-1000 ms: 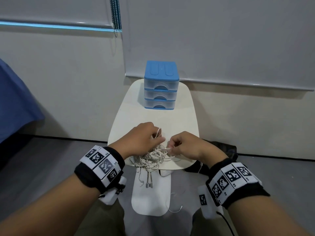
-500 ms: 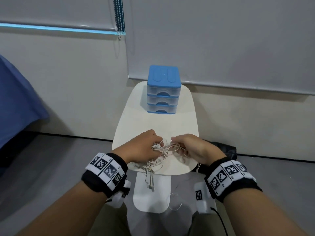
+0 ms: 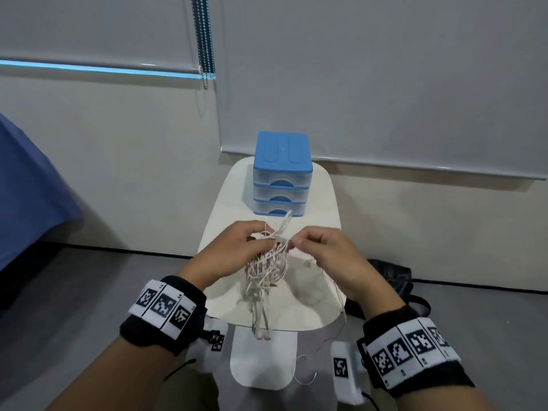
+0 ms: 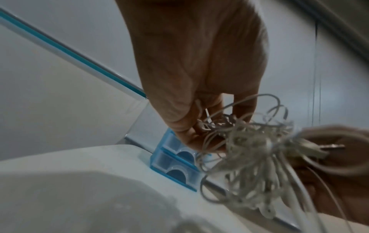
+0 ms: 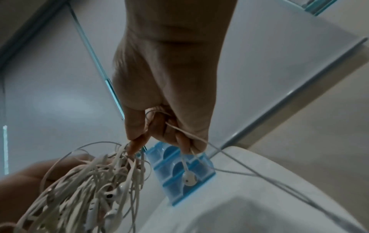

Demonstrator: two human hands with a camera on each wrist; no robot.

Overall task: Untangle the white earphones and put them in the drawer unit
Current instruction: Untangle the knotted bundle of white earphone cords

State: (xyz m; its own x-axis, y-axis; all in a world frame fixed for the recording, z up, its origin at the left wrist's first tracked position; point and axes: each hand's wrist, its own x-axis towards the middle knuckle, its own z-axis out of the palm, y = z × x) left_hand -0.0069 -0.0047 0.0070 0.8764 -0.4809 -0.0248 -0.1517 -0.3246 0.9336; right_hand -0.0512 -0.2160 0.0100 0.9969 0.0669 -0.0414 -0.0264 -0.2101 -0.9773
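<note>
A tangled bundle of white earphones (image 3: 268, 269) hangs above the near half of the small white table (image 3: 299, 304). My left hand (image 3: 237, 250) grips the top of the tangle (image 4: 253, 151) from the left. My right hand (image 3: 320, 250) pinches strands of the tangle (image 5: 95, 181) from the right, and one earbud (image 5: 189, 179) dangles from its curled fingers. A loose cord (image 3: 341, 310) trails off the right hand toward the floor. The blue drawer unit (image 3: 281, 173) stands at the far end of the table with all three drawers closed.
A white wall with roller blinds and a bead chain (image 3: 204, 40) stands behind the table. A blue cloth (image 3: 26, 185) lies at the left. A dark bag (image 3: 391, 280) sits on the grey floor at the table's right. The table's white base (image 3: 264, 360) lies between my arms.
Both hands have lifted the tangle higher above the table and farther toward the drawer unit. The earbuds now hang over the table's near edge.
</note>
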